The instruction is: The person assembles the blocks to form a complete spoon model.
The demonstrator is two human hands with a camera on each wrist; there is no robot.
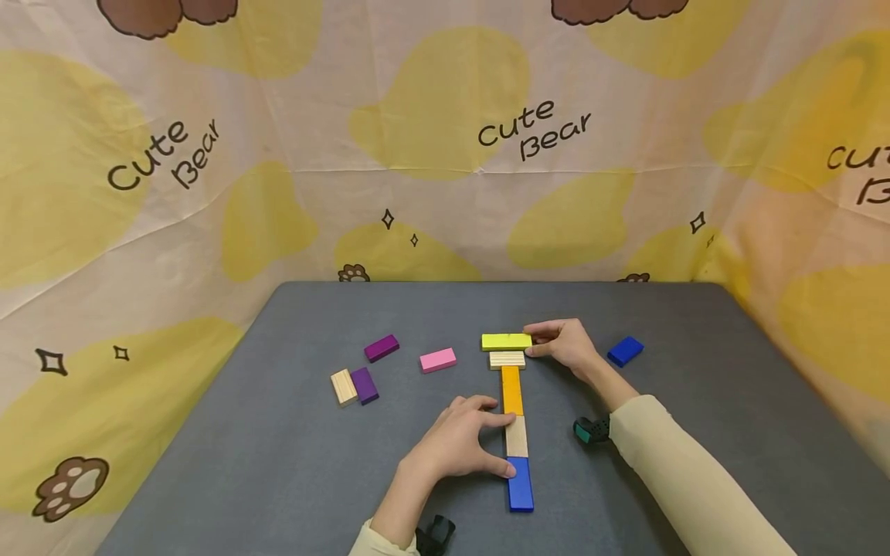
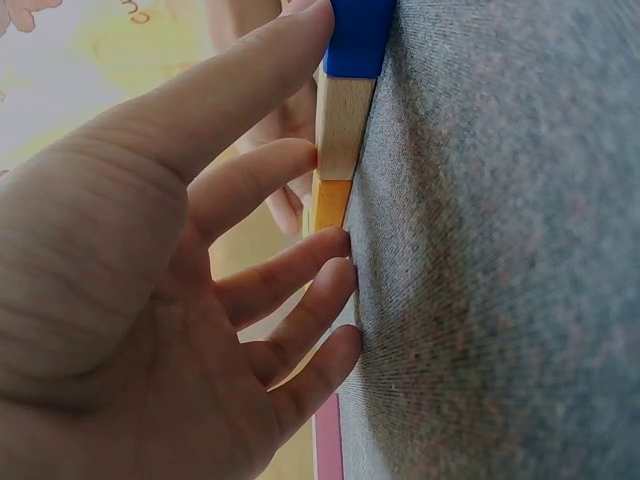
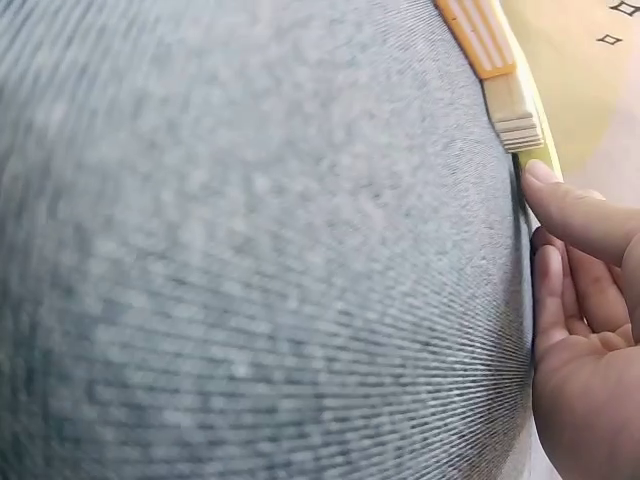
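Note:
A row of blocks runs away from the near side: a blue block, a plain wooden block, an orange block and a ridged wooden block laid crosswise. Beyond them a yellow-green block lies crosswise too. My right hand pinches its right end, thumb on the near side and fingers behind. My left hand spreads along the row's left side. Its thumb touches the blue block, and its index fingertip touches the plain wooden block; the other fingers extend loosely.
Left of the row lie a pink block, a magenta block, a purple block and a small wooden block beside it. Another blue block lies right of my right hand. A patterned cloth hangs behind the grey table.

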